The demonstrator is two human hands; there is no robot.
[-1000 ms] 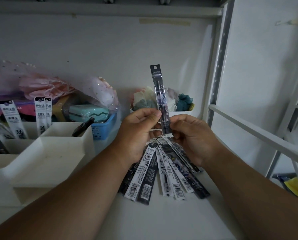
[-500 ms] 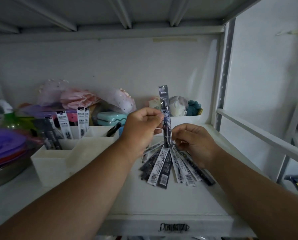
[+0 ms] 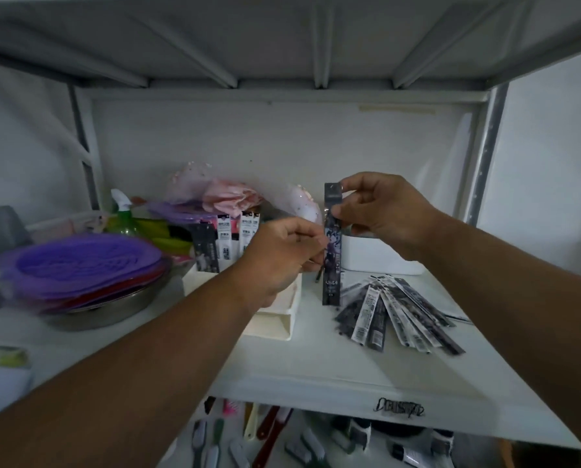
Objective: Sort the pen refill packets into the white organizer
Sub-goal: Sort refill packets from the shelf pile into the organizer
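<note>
Head view: right hand pinches upright packet's top, seemingly.

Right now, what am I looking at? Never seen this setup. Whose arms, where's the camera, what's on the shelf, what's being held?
There is no machine here: the arms belong to a person sorting by hand. The one picture comes from a wide-angle camera on their head, looking forward and down into a shelf unit. The right hand pinches the top of one dark pen refill packet, held upright; the left hand has a grip on its middle. On the white shelf, to the right, a fan of refill packets lies flat. Behind the left hand is the white organizer, with some packets standing in its rear compartment. Further left sits a metal bowl under purple lids.
</note>
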